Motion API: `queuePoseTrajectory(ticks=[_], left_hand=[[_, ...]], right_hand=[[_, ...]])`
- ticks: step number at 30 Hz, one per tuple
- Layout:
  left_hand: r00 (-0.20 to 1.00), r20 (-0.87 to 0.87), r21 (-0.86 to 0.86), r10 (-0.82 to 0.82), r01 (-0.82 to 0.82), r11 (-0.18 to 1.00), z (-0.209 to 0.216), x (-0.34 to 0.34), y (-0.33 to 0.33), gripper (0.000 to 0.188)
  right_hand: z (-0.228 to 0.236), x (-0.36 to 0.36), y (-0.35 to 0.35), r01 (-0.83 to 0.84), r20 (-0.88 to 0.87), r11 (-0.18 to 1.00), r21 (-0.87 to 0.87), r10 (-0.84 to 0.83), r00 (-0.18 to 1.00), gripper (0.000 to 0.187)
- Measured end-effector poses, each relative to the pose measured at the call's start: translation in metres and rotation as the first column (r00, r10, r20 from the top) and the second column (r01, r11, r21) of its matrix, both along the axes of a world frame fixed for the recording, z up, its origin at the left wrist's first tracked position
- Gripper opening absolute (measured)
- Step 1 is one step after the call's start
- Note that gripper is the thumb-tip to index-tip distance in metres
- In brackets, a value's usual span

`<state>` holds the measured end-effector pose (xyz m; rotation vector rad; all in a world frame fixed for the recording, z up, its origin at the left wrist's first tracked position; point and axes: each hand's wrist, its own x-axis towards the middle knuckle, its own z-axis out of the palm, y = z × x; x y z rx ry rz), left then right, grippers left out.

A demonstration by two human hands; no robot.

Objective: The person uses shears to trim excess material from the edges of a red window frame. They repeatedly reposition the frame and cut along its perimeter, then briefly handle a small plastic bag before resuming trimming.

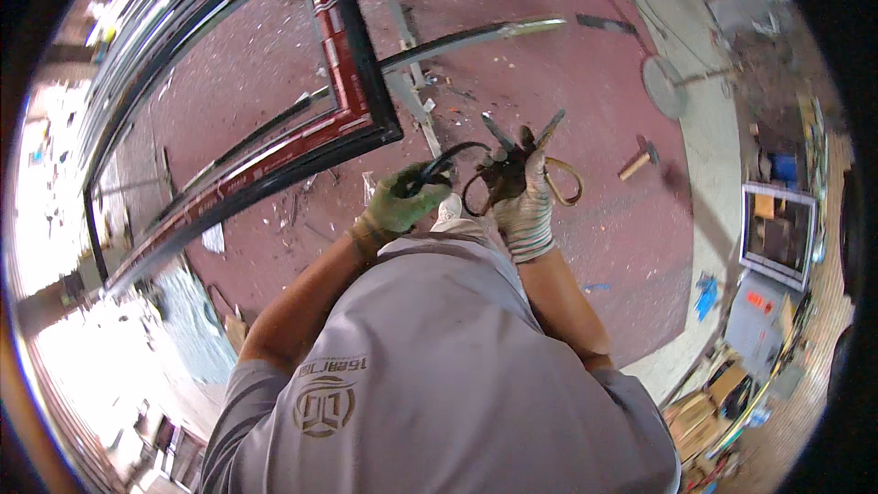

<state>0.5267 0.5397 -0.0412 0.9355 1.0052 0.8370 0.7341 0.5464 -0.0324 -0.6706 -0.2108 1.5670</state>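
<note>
Dusty red floor (585, 220) littered with scraps — black-and-red frame (352, 82) leaning left; gloved left hand (401, 203) clenched on black cord (448, 160), right hand (523, 210) gripping shears (523, 142).

The left glove (400, 203) is dull green with a tan cuff; the right glove (526, 210) is pale grey-white, flecked, with ribbed stripes at the cuff. The shears (512, 160) have dark blades and one tan handle loop, and a black strip (448, 160) curves between the hands. The shirt (439, 375) is light grey with a white emblem. The floor (567, 110) is dusty red-brown, speckled with pale scraps, edged by a grey-cream band. The frame (352, 101) is black with red patterned film. The hammer (637, 161) has a tan handle and dark head
</note>
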Motion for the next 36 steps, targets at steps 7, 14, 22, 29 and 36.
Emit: queuePoseTrajectory(ticks=[7, 14, 22, 29, 36], left_hand=[[0.996, -0.036, -0.036, 0.087, -0.088, 0.995, 0.019, -0.01, -0.035, 0.025], [0.954, -0.031, -0.054, 0.298, -0.299, 0.953, 0.029, -0.032, -0.088, 0.025], [0.847, 0.046, -0.093, 0.53, -0.524, 0.847, 0.031, -0.056, -0.189, 0.026], [0.696, 0.103, -0.089, 0.71, -0.705, 0.704, 0.033, -0.06, -0.276, 0.022], [0.663, 0.087, -0.085, 0.744, -0.739, 0.668, 0.033, -0.058, -0.314, 0.022]], right_hand=[[0.004, -0.042, -0.004, -0.269, -0.005, 0.962, -0.055, 0.269, 0.963, 0.071], [-0.004, -0.065, -0.037, -0.518, 0.011, 0.845, -0.13, 0.524, 0.852, 0.06], [-0.008, -0.073, -0.111, -0.469, 0.88, 0.868, -0.163, 0.343, 0.33, 0.027], [-0.027, -0.114, -0.161, -0.608, 0.964, 0.753, 0.252, -0.247, 0.095, 0.038], [-0.046, -0.137, -0.176, -0.893, 0.807, 0.445, -0.067, 0.551, 0.215, 0.04]])
